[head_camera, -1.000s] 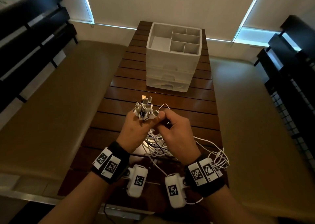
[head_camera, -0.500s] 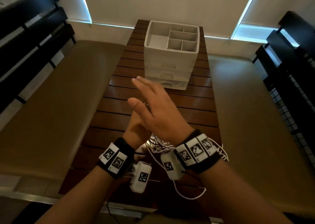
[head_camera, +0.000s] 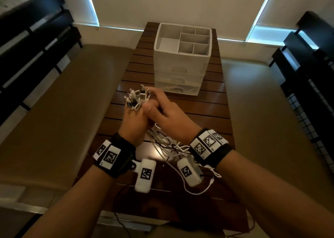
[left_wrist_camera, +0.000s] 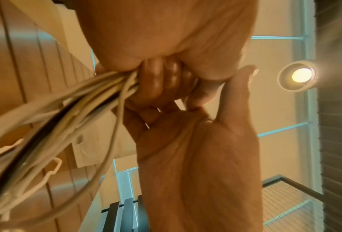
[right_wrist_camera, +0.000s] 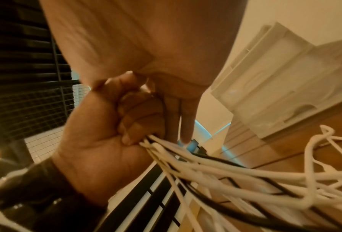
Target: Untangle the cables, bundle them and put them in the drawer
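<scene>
My left hand (head_camera: 134, 119) grips a bunch of white and black cables (head_camera: 165, 144) in a fist above the table. Their plugs (head_camera: 138, 98) stick up out of the fist. The loose lengths (right_wrist_camera: 245, 172) hang from the fist's underside down to the table. My right hand (head_camera: 160, 104) lies against the left fist with straight fingers (right_wrist_camera: 183, 124), its fingertips up by the plugs. In the left wrist view the left fingers (left_wrist_camera: 162, 83) curl round the cables (left_wrist_camera: 70, 109). The white drawer unit (head_camera: 180, 71) stands further back, its three drawers shut.
The unit's top is an open tray with several compartments (head_camera: 191, 42). The slatted wooden table (head_camera: 207, 111) is narrow, with tan benches (head_camera: 63, 111) on both sides. Dark chairs (head_camera: 36, 38) stand at the far left and right. A loose cable end (head_camera: 202, 190) trails near my right wrist.
Half a second ago my right hand was lifted flat above the left fist. It has come back down against the fist and the plugs. The left hand kept its grip.
</scene>
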Available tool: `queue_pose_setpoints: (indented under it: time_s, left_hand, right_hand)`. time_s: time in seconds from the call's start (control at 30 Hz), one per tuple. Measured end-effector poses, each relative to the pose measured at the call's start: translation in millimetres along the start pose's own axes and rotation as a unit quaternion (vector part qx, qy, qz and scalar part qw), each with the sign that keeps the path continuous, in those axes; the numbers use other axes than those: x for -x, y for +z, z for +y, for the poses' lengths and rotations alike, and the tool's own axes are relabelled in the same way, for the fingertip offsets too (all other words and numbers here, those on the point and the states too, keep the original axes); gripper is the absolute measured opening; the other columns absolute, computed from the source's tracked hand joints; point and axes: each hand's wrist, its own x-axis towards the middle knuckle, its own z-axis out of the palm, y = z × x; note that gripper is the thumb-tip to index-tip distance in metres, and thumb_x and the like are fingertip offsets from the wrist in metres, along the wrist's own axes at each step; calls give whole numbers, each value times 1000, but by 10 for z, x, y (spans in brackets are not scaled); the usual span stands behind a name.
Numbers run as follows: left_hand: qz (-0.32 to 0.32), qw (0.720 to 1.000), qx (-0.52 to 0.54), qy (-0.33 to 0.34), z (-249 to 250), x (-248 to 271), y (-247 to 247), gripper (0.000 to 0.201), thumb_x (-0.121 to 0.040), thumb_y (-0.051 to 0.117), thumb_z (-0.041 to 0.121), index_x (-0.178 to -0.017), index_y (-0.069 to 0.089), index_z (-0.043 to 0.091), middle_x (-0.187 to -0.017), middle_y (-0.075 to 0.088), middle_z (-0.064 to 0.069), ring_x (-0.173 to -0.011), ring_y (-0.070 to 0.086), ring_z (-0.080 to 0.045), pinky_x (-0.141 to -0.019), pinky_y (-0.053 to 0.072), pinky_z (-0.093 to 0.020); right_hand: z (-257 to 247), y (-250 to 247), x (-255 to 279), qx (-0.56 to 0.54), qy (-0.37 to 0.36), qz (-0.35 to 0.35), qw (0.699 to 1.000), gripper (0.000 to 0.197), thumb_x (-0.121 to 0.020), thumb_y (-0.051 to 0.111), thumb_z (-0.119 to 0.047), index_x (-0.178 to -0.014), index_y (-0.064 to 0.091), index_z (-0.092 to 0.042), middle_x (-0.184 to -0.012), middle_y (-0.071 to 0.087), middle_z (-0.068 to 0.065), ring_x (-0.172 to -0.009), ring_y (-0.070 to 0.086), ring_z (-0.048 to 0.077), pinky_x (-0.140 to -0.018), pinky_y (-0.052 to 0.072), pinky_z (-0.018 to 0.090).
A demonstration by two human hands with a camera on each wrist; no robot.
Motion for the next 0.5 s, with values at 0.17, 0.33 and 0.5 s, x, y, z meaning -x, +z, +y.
queue_pose_setpoints:
  time_s: [0.17,0.33,0.5]
  left_hand:
    - [-123,990,56,34,96,-51,-139,46,-104,56,26,-60,41,18,-49,33,7,-41,31,-9,-42,33,-23]
    - [-166,985,11,48,248,-54,-245,51,-101,56,26,-56,32,24,-49,22,7,-40,17,-9,-38,22,-20]
    - [-152,985,-69,48,162,-71,-350,51,-103,60,25,-60,32,23,-52,24,6,-42,19,-12,-41,21,-22]
  right_hand:
    - [291,140,38,42,76,-128,988,53,-90,69,-61,-129,56,-27,-95,74,-6,-86,73,12,-85,63,45]
    - [506,103,39,203,48,-140,968,17,-93,77,-32,-87,66,-20,-79,68,-3,-71,64,16,-68,54,42]
    - [660,-181,69,325,61,-129,935,16,-97,68,-37,-84,68,-28,-74,66,-6,-67,60,10,-63,48,32]
